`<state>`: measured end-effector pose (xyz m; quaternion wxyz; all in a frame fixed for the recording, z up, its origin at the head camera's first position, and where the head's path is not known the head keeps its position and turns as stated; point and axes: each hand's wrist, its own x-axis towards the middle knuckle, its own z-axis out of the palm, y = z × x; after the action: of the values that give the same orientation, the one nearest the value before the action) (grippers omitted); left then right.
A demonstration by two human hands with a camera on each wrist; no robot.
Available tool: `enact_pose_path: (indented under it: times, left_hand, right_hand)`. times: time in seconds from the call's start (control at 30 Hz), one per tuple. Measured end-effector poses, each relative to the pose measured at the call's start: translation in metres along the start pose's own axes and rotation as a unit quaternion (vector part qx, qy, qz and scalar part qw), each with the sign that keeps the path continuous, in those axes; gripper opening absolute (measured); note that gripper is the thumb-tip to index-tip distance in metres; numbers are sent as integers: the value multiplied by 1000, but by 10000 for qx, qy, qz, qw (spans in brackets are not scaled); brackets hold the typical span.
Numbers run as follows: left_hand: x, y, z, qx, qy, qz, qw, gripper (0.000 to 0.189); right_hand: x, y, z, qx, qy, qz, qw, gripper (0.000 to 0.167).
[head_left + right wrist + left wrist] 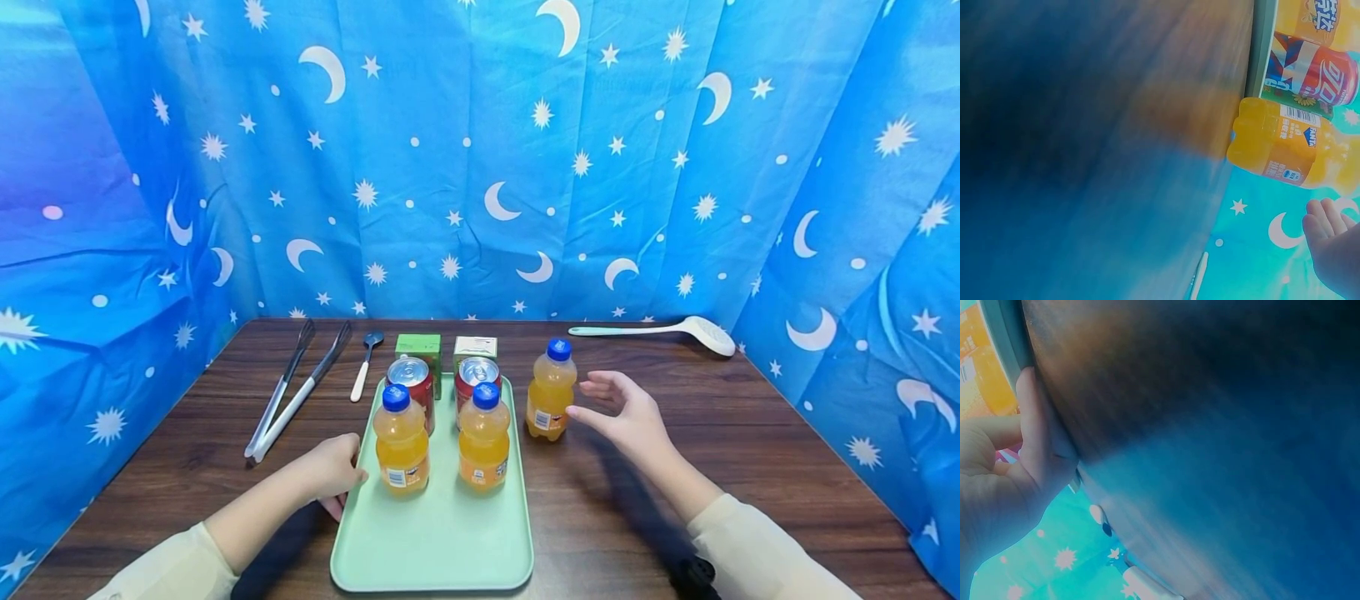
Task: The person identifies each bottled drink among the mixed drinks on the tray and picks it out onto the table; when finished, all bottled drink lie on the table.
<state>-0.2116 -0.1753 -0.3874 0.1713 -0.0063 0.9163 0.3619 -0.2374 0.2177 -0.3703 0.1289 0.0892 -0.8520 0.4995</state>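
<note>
My left hand (330, 475) holds the left edge of a pale green tray (431, 546); in the left wrist view its fingers (1034, 419) lie along the tray's side. Two orange soda bottles (401, 450) (483, 450) with blue caps stand upright on the tray, each in front of a red soda can (411, 373) (477, 372). A third orange soda bottle (551, 392) is upright on the table, right of the tray. Beside it is my right hand (626, 417), fingers extended and thumb apart, holding nothing. The right wrist view shows this bottle (1285, 144) with the fingers (1325, 219) near its upper part.
Behind the cans are a green box (420, 343) and a white-topped box (476, 344). Metal tongs (296, 400) and a small white-handled spoon (363, 371) lie at left. A long-handled white slotted spoon (675, 329) lies at the back right. A blue curtain (450, 167) encloses the wooden table.
</note>
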Motion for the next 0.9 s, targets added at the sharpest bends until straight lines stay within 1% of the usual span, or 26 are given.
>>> enact_pose_path:
  times: [0.2, 0.5, 0.67, 0.9]
  left_hand:
    - [0, 0, 0, 31, -29, 3, 10000, 11]
    - [-1, 1, 0, 38, 3, 2, 10000, 11]
    - [1, 0, 0, 25, -5, 17, 10000, 11]
    - [2, 0, 0, 38, 4, -66, 10000, 11]
  right_hand:
    - [-2, 0, -1, 47, 18, 16, 10000, 57]
    - [-4, -1, -3, 44, 3, -94, 9999, 56]
    - [-4, -1, -4, 37, 9, -150, 9999, 56]
    - [-5, 0, -4, 141, -64, -95, 9998, 55]
